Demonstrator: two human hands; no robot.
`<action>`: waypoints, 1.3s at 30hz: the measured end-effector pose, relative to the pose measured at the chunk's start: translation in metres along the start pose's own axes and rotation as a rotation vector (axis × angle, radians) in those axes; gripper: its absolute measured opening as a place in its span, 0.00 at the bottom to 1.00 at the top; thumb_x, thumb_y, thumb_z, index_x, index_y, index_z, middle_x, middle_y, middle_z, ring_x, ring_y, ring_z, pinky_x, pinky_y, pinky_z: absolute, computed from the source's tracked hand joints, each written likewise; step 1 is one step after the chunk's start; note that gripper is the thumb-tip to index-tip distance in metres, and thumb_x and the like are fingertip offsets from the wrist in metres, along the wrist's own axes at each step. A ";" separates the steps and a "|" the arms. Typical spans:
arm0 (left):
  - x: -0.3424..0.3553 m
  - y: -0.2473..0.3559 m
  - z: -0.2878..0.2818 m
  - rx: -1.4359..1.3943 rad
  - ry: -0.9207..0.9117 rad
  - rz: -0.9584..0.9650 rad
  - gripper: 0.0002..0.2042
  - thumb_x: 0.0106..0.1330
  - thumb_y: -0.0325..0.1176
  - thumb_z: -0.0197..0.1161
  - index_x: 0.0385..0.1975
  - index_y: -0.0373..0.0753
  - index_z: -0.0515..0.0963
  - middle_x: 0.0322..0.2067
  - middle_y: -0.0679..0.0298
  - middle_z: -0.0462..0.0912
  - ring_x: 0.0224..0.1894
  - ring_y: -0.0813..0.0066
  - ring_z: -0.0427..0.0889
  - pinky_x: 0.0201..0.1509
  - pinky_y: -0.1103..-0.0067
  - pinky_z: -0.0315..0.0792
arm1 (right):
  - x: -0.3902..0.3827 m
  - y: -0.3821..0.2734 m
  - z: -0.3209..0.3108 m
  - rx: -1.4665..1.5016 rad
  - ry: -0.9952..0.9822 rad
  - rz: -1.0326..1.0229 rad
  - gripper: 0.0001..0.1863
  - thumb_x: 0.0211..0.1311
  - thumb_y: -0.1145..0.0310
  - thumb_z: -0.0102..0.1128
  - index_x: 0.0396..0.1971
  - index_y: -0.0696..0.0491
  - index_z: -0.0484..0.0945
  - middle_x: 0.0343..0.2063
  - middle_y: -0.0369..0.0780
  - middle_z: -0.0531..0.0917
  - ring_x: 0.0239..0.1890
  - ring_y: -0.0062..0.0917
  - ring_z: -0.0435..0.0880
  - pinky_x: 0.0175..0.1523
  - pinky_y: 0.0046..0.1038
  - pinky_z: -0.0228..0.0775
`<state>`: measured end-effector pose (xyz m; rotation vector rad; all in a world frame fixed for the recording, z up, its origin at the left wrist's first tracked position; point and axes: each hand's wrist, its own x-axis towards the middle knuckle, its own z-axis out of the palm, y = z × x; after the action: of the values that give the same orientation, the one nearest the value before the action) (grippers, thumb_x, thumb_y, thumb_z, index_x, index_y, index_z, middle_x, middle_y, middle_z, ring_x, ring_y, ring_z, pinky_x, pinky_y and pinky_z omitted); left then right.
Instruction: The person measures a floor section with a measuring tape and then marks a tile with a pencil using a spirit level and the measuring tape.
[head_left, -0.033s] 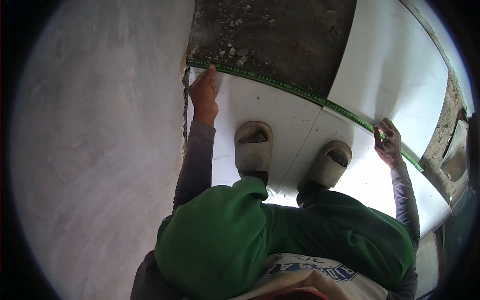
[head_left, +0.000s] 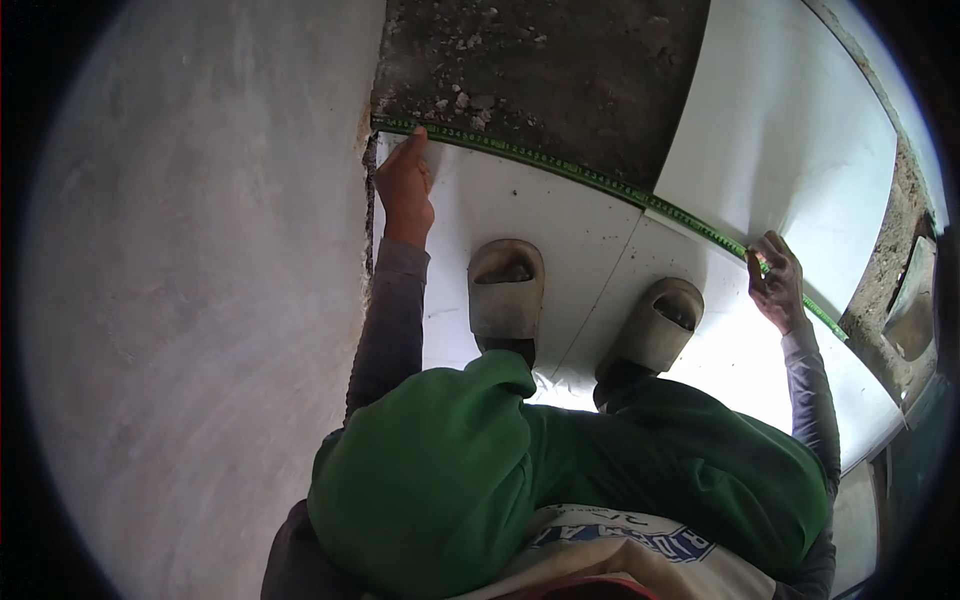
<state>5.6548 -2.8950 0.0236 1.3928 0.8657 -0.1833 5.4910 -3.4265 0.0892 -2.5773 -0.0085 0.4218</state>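
Observation:
A green tape measure [head_left: 548, 163] stretches across the floor along the seam between white tiles and bare ground. Its left end meets the foot of the wall, and a short length runs on past my right hand. My left hand [head_left: 404, 195] is closed, pinching the tape close to the wall. Over on the right, my right hand [head_left: 776, 285] grips the tape between thumb and fingers. The near white tile [head_left: 560, 215] lies under my sandalled feet. Beyond the tape, a second white tile [head_left: 780, 120] lies at the far right.
A plastered grey wall [head_left: 210, 250] rises on the left. Dark rough ground [head_left: 570, 70] with loose crumbs fills the gap beyond the tape. My sandals [head_left: 507, 290] stand on the tiles. A rubble strip and a broken tile piece [head_left: 910, 305] border the right side.

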 end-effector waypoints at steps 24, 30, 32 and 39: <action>0.009 0.007 0.018 0.160 0.126 0.024 0.12 0.59 0.35 0.79 0.23 0.45 0.79 0.15 0.75 0.66 0.14 0.84 0.61 0.18 0.81 0.54 | -0.002 0.017 -0.001 0.111 0.107 -0.068 0.03 0.66 0.81 0.59 0.35 0.58 0.74 0.31 0.42 0.76 0.31 0.35 0.77 0.38 0.34 0.71; 0.009 0.008 0.014 0.182 0.104 0.002 0.11 0.57 0.34 0.79 0.23 0.42 0.80 0.15 0.75 0.65 0.15 0.84 0.61 0.19 0.80 0.54 | -0.004 0.024 0.002 0.300 0.077 0.029 0.01 0.71 0.80 0.54 0.39 0.59 0.74 0.32 0.42 0.76 0.33 0.29 0.76 0.42 0.25 0.69; 0.006 0.010 0.015 0.239 0.117 0.011 0.11 0.58 0.35 0.78 0.22 0.41 0.81 0.15 0.74 0.67 0.15 0.84 0.62 0.19 0.80 0.54 | -0.004 0.029 0.013 0.448 0.089 0.021 0.03 0.72 0.81 0.53 0.41 0.60 0.75 0.33 0.40 0.76 0.35 0.23 0.74 0.45 0.21 0.67; -0.015 0.015 0.042 0.870 0.174 0.654 0.13 0.64 0.38 0.75 0.38 0.35 0.86 0.29 0.62 0.85 0.25 0.76 0.79 0.31 0.78 0.73 | -0.005 0.035 0.017 0.350 0.096 0.059 0.05 0.71 0.83 0.54 0.43 0.60 0.76 0.33 0.41 0.78 0.35 0.26 0.76 0.45 0.19 0.66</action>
<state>5.6707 -2.9350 0.0417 2.4630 0.4169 0.0874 5.4780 -3.4486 0.0592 -2.2531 0.1618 0.2905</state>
